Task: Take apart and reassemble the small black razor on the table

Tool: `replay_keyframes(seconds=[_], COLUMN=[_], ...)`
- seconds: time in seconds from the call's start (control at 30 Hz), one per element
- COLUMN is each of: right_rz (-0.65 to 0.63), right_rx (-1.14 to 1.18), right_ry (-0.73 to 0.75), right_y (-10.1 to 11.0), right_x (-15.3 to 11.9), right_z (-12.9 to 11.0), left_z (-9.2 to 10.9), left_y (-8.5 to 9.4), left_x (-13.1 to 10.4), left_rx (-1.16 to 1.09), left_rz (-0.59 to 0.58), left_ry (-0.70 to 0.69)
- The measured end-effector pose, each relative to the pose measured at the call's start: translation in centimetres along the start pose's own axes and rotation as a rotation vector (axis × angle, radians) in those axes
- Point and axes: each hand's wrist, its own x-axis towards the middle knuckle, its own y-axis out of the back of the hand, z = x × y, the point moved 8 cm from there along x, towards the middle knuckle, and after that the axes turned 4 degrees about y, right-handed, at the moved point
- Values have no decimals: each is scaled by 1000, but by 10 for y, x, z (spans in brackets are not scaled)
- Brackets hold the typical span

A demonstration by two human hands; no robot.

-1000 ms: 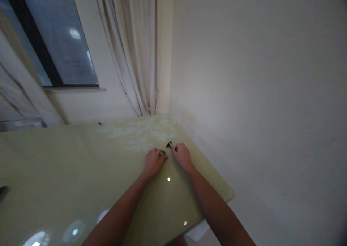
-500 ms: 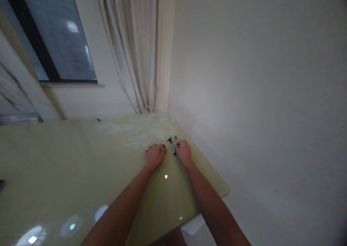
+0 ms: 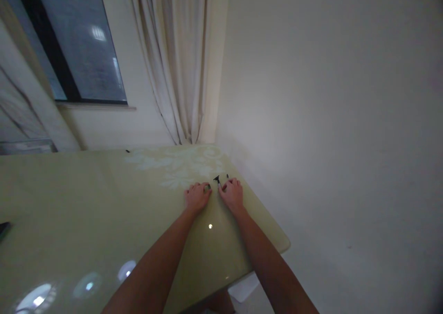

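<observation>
In the head view, a razor lies on the bench near its right-hand corner, its T-shaped black head pointing away from the person and its handle running back under the right hand. That hand's thumb and fingers are drawn together beside the handle; whether its grip has closed on the razor I cannot tell. A slim stick with a dark tip pokes out beyond the same fingers, its lower part hidden. The left hand rests on the bench just left of the razor, thumb and forefinger pinched nearly together on a small dark piece, too small to name.

The razor should be light and stiff, with a smooth handle that could slide or roll on gloss. The handle's middle looks the best place to take hold, keeping skin off the head, where a blade may sit. The small piece probably wants a fingertip pinch.

The bench is pale yellow-green and shiny, mirroring several lamps, with a white floral pattern towards its far corner. A dark scrap lies by the far edge, and a dark object is cut off at the left. Beyond are a black-framed window, a cream curtain and a plain wall.
</observation>
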Motion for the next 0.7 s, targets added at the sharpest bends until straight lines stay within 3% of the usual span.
replay_keyframes(seconds=[0.4, 0.7], right_rz=[-12, -34], right_rx=[-54, -85], right_ry=[86, 62], right_y=[-4, -2], right_x=[0, 0], right_z=[-4, -4], left_z=[1, -1], left_y=[-3, -2], left_x=[2, 2], left_rx=[-15, -27], left_rz=[-7, -12], left_ry=[-2, -24])
